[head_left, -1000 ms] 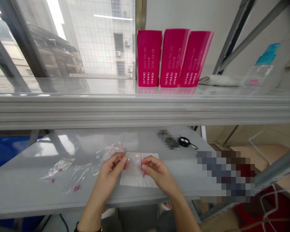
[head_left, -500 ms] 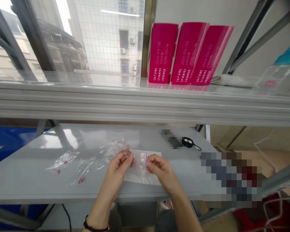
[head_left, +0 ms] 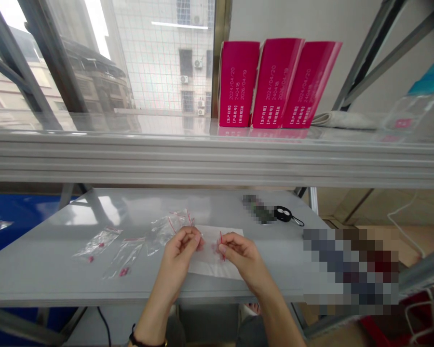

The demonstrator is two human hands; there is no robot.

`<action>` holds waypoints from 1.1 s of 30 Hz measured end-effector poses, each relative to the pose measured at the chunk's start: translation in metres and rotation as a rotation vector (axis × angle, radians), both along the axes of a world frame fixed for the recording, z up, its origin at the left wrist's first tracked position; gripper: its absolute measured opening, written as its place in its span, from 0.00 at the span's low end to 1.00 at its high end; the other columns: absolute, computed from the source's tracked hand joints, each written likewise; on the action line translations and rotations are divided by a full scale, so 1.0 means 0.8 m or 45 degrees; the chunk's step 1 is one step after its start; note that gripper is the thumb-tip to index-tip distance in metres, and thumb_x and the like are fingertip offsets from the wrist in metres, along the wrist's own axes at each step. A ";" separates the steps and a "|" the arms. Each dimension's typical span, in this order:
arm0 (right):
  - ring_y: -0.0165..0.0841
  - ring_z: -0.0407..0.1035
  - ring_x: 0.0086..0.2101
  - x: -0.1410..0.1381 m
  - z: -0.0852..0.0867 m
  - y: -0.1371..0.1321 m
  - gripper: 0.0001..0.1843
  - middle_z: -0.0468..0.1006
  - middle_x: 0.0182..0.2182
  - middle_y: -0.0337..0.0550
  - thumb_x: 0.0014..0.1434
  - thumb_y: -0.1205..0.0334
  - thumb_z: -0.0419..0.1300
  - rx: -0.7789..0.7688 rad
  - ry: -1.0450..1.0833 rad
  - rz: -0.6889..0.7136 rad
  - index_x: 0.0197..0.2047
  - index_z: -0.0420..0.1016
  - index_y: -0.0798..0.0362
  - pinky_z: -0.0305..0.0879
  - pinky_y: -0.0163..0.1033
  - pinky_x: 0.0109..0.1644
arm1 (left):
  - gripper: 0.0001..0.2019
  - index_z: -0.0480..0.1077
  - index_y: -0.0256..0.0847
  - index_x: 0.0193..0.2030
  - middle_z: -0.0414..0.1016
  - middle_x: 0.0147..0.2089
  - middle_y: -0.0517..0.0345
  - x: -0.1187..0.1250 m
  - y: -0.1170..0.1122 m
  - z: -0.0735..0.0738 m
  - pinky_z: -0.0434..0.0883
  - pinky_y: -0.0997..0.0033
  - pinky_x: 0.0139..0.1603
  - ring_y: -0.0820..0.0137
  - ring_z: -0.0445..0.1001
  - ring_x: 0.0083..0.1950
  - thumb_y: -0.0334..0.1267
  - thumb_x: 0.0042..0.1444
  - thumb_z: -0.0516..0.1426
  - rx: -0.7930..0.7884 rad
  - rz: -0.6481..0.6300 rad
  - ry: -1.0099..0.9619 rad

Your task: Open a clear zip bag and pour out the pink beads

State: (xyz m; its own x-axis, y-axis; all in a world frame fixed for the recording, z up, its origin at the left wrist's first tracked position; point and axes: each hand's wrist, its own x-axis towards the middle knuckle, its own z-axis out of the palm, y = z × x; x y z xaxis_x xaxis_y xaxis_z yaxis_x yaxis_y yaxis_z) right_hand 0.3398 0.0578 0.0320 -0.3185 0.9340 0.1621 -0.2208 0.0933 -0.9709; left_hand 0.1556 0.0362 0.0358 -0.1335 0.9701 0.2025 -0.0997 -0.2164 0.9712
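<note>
plastic bags (head_left: 125, 257), four: one pinched between left hand (head_left: 180, 247) and right hand (head_left: 238, 255).

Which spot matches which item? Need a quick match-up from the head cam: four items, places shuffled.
Items:
1. Pink boxes
2. Key fob
3. Paper sheet
4. Zip bags

Places:
A. On the table, left of the left hand
B. On the upper shelf
C. Under the left hand and right hand
D. On the far side of the table, beyond the right hand

Pairs: 1-B, 2-D, 3-C, 4-A
</note>
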 end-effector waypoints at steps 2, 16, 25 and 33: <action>0.31 0.67 0.30 -0.001 0.000 0.001 0.13 0.75 0.28 0.38 0.54 0.51 0.72 0.006 0.000 -0.005 0.33 0.79 0.51 0.63 0.37 0.35 | 0.09 0.73 0.40 0.38 0.73 0.31 0.60 -0.001 0.000 -0.001 0.67 0.72 0.41 0.69 0.71 0.36 0.44 0.62 0.61 0.001 0.001 -0.004; 0.30 0.67 0.29 0.006 0.007 -0.005 0.09 0.74 0.28 0.38 0.61 0.56 0.67 0.303 -0.225 -0.180 0.32 0.79 0.51 0.63 0.34 0.33 | 0.07 0.73 0.42 0.39 0.73 0.35 0.58 0.008 -0.029 0.011 0.67 0.70 0.41 0.68 0.72 0.38 0.39 0.67 0.56 0.356 0.012 0.572; 0.31 0.68 0.30 -0.008 0.018 -0.017 0.06 0.76 0.28 0.36 0.61 0.62 0.65 0.471 -0.376 -0.191 0.32 0.77 0.51 0.62 0.35 0.36 | 0.04 0.74 0.43 0.43 0.76 0.41 0.57 0.020 -0.030 0.015 0.72 0.71 0.47 0.68 0.76 0.44 0.38 0.66 0.58 0.315 -0.141 0.303; 0.31 0.69 0.31 -0.005 0.019 -0.018 0.08 0.77 0.28 0.36 0.63 0.63 0.65 0.537 -0.484 -0.112 0.31 0.77 0.51 0.61 0.36 0.39 | 0.05 0.74 0.41 0.38 0.76 0.36 0.59 0.019 -0.031 0.022 0.72 0.73 0.43 0.69 0.76 0.39 0.38 0.65 0.59 0.244 -0.145 0.340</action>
